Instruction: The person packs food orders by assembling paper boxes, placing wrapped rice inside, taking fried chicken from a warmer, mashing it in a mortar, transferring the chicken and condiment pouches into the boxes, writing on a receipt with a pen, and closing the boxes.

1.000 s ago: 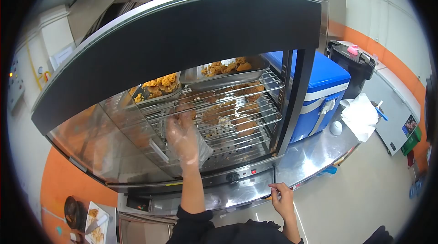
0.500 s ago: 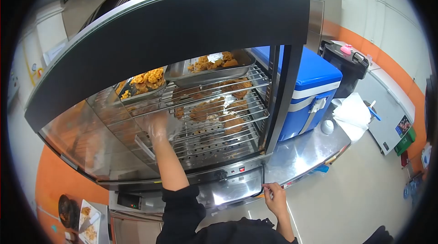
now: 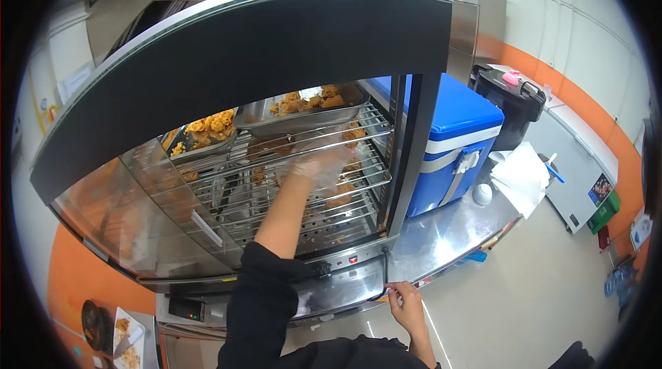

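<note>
My left hand (image 3: 314,164), in a loose clear plastic glove, reaches into a glass-sided food warmer (image 3: 262,38). It is among the wire racks (image 3: 369,177), near pieces of fried chicken (image 3: 340,195) on the lower level. Its fingers are blurred by glove and wires, so their grip cannot be made out. Higher up, a metal tray (image 3: 303,119) holds more chicken, and another tray to its left holds golden fried pieces (image 3: 211,129). Below the warmer, my right hand (image 3: 408,308) is closed in a pinch beside a black cord (image 3: 385,265); whatever it pinches is unclear.
To the right, a blue cooler box (image 3: 455,138) stands on the steel counter (image 3: 441,248) beside white paper sheets (image 3: 518,174). A black bin (image 3: 509,108) and a chest freezer (image 3: 567,152) are beyond. At lower left lies a white tray (image 3: 138,352) with food scraps.
My left hand has moved right and further into the warmer, over the chicken. My right hand keeps its pinch beside the cord. The whole view has shifted slightly.
</note>
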### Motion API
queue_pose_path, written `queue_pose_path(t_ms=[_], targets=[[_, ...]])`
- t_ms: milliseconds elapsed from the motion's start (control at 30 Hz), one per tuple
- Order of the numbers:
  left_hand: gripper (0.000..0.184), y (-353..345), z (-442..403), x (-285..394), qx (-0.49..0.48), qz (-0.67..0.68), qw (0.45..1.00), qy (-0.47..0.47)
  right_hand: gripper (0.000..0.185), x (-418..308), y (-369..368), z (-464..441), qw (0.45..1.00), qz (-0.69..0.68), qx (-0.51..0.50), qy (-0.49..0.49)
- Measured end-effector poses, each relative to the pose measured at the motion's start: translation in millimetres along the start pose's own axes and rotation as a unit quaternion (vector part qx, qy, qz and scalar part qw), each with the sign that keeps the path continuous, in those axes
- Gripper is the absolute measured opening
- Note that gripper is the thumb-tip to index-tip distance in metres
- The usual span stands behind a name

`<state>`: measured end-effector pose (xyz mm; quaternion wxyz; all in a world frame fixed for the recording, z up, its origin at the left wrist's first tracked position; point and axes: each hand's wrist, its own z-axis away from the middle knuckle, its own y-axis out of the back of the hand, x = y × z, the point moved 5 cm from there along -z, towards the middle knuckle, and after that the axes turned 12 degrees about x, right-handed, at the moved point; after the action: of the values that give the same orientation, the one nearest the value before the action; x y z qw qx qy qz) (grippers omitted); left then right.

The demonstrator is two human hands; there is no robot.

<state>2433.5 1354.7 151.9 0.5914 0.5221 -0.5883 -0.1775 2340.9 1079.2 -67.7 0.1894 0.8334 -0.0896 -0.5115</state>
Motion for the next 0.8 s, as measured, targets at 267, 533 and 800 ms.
queue_pose_path(t_ms=[267, 533, 800], targets=[[0.053, 5.4, 33.3, 12.3, 0.084, -0.151, 0.955, -0.243, 0.014, -4.8, -12.3, 10.1, 1.0, 0.0, -0.017, -0.006], [0.064, 58.2, 185.9, -0.8, 0.376, -0.104, 0.791, -0.471, 0.014, -65.0, -46.0, -55.8, 0.99, -0.019, -0.016, 0.136], [0.071, 93.3, 331.0, -123.9, 0.62, 0.466, 0.631, 0.03, 0.012, -285.0, -190.2, -62.7, 0.904, -0.284, -0.09, 0.306]])
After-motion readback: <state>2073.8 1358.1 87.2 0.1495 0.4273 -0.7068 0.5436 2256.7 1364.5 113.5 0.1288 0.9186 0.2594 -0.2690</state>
